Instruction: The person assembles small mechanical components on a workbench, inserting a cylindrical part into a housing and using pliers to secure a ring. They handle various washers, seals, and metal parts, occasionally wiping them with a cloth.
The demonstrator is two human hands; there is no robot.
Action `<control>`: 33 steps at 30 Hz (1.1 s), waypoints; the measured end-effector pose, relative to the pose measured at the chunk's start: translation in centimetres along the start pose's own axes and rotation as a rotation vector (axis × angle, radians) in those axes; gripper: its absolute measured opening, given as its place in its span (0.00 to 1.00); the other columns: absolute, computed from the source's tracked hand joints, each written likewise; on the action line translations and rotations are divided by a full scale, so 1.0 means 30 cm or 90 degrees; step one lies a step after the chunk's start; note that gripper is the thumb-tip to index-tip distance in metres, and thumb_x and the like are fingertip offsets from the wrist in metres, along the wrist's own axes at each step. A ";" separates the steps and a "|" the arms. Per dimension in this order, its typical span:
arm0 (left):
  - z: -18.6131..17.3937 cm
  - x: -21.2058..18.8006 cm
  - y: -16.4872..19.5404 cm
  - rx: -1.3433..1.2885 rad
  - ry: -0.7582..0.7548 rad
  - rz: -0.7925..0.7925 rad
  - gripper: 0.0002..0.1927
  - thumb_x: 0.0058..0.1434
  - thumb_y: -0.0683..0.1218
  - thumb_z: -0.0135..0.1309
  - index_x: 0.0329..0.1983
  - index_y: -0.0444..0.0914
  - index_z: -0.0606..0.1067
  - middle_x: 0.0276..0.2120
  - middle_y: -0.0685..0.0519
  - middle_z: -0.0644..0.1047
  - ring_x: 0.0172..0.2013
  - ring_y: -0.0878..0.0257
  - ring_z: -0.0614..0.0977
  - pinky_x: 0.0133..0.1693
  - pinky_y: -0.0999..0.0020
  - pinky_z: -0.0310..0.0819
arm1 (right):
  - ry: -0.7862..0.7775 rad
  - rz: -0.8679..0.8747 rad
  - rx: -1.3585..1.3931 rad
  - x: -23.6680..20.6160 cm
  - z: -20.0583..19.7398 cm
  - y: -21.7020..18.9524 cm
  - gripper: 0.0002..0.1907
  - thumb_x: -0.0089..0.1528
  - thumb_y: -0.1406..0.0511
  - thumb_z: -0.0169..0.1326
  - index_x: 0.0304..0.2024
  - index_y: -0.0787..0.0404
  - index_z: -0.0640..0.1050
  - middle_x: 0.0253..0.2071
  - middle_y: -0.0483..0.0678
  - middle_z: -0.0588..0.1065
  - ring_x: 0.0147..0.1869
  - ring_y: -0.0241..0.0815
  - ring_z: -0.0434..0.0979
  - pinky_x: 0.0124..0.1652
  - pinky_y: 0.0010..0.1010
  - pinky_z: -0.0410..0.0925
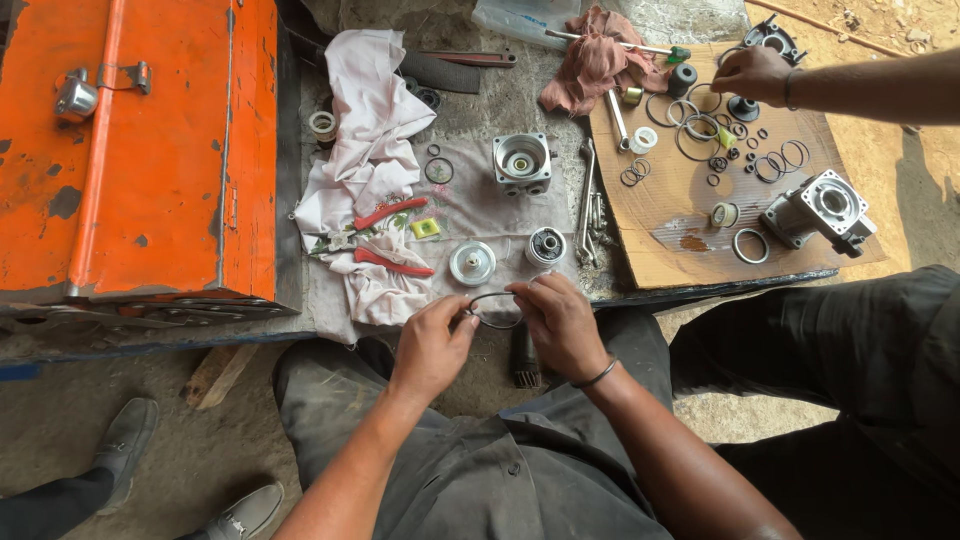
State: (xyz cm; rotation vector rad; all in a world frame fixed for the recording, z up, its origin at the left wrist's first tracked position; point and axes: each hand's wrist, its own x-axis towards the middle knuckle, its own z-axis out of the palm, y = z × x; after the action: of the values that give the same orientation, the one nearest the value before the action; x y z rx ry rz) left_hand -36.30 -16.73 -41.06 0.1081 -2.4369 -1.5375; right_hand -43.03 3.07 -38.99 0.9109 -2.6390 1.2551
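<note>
Between both hands, left hand and right hand pinch a thin black ring, its ends hidden by fingertips.

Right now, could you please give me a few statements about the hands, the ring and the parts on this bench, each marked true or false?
1. Both the left hand and the right hand hold one thin black O-ring. True.
2. The red-handled pliers lie on the cardboard sheet. False: they lie on the white cloth.
3. Another person's hand reaches over the cardboard. True.
4. The orange metal toolbox stands open. False: its lid is shut.
5. A grey metal housing sits on the cardboard. True.
</note>
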 end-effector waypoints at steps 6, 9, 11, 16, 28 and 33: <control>0.029 -0.009 0.014 -0.086 -0.072 -0.046 0.09 0.67 0.45 0.58 0.37 0.33 0.81 0.22 0.48 0.77 0.23 0.66 0.75 0.28 0.66 0.71 | -0.087 -0.069 -0.038 0.042 -0.020 -0.021 0.06 0.59 0.66 0.63 0.34 0.64 0.80 0.31 0.51 0.75 0.38 0.50 0.75 0.38 0.37 0.68; 0.067 -0.003 -0.026 -0.319 -0.022 -0.183 0.10 0.69 0.45 0.56 0.38 0.33 0.81 0.21 0.54 0.76 0.22 0.71 0.73 0.24 0.72 0.69 | -0.075 0.121 0.201 -0.006 0.059 -0.006 0.09 0.62 0.67 0.60 0.42 0.66 0.82 0.35 0.48 0.78 0.39 0.39 0.77 0.40 0.29 0.69; 0.086 0.009 -0.061 -0.423 0.011 -0.237 0.10 0.69 0.45 0.54 0.38 0.34 0.81 0.22 0.57 0.76 0.21 0.73 0.73 0.23 0.76 0.69 | -0.089 0.217 0.459 -0.044 0.116 0.012 0.10 0.64 0.67 0.57 0.45 0.67 0.81 0.41 0.44 0.81 0.45 0.30 0.77 0.45 0.24 0.70; 0.110 0.020 -0.101 -0.384 0.047 -0.305 0.10 0.67 0.45 0.56 0.37 0.32 0.80 0.22 0.56 0.78 0.21 0.72 0.74 0.23 0.75 0.70 | -0.029 0.322 0.420 -0.072 0.126 0.108 0.10 0.66 0.66 0.56 0.43 0.67 0.83 0.29 0.44 0.80 0.31 0.29 0.76 0.32 0.22 0.67; 0.131 0.279 -0.121 0.447 -0.130 0.080 0.08 0.62 0.38 0.54 0.44 0.33 0.77 0.41 0.36 0.77 0.39 0.40 0.83 0.42 0.49 0.78 | 0.024 0.258 0.195 -0.050 0.009 0.171 0.12 0.69 0.65 0.50 0.49 0.65 0.80 0.25 0.44 0.74 0.31 0.30 0.73 0.33 0.25 0.69; 0.147 0.319 -0.180 0.339 -0.126 0.086 0.10 0.61 0.44 0.58 0.37 0.31 0.77 0.35 0.36 0.79 0.39 0.39 0.82 0.43 0.48 0.76 | 0.028 0.270 0.247 -0.053 0.034 0.189 0.12 0.67 0.65 0.53 0.48 0.66 0.81 0.26 0.43 0.76 0.31 0.29 0.73 0.33 0.24 0.69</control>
State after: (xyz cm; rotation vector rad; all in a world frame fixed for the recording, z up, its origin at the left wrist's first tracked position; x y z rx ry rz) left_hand -47.05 -17.11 -46.01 -0.1148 -2.8826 -0.8481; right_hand -44.64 5.85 -44.01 0.3447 -2.6898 1.9022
